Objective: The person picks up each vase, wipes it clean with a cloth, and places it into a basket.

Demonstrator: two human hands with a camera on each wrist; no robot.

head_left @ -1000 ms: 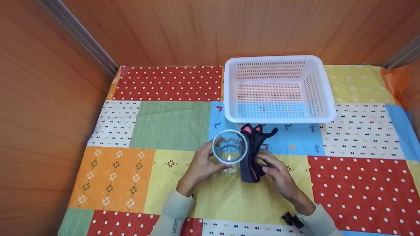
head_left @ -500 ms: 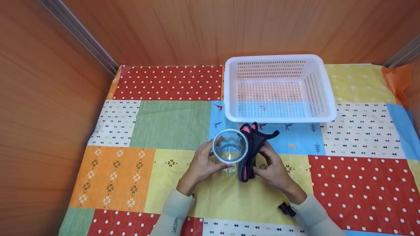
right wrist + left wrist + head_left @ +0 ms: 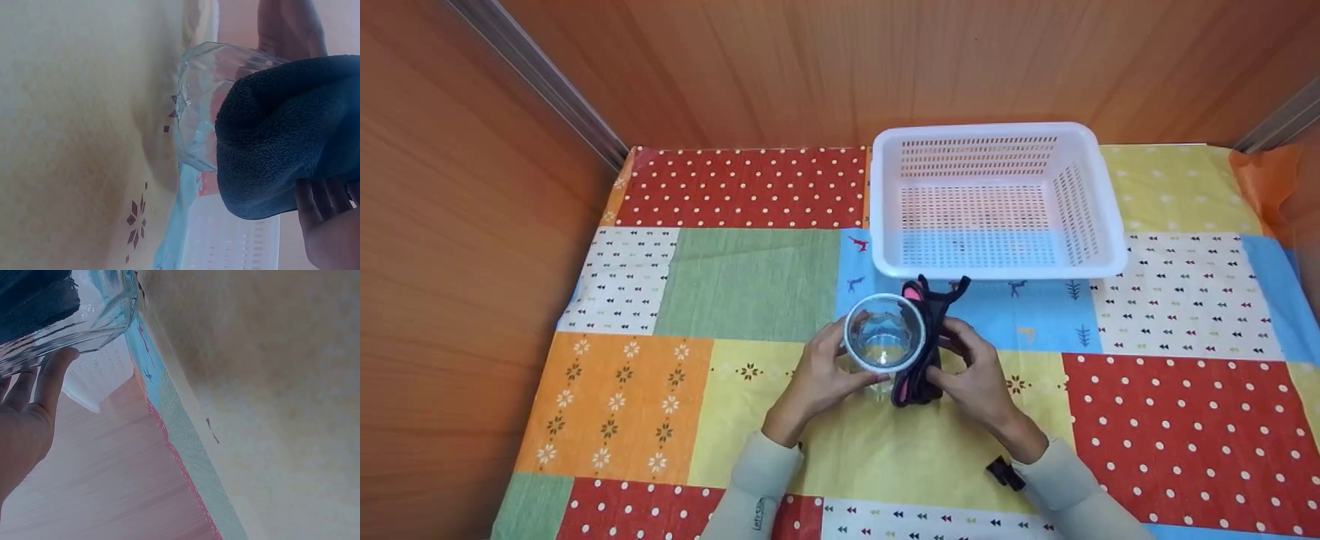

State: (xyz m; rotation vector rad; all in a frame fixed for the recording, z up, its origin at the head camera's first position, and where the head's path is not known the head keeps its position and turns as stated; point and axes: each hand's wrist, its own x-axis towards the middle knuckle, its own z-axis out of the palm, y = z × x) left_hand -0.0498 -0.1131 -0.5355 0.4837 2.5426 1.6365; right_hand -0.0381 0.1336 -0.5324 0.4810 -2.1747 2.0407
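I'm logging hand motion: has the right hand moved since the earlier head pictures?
Yes: against the white basket, the right hand shifted leftward and nearer.

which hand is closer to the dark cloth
Right: the right hand holds the dark cloth from its right side; the left hand is farther left, gripping the clear glass.

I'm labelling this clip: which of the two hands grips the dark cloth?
The right hand: it grips the dark cloth, whereas the left hand holds the clear cup.
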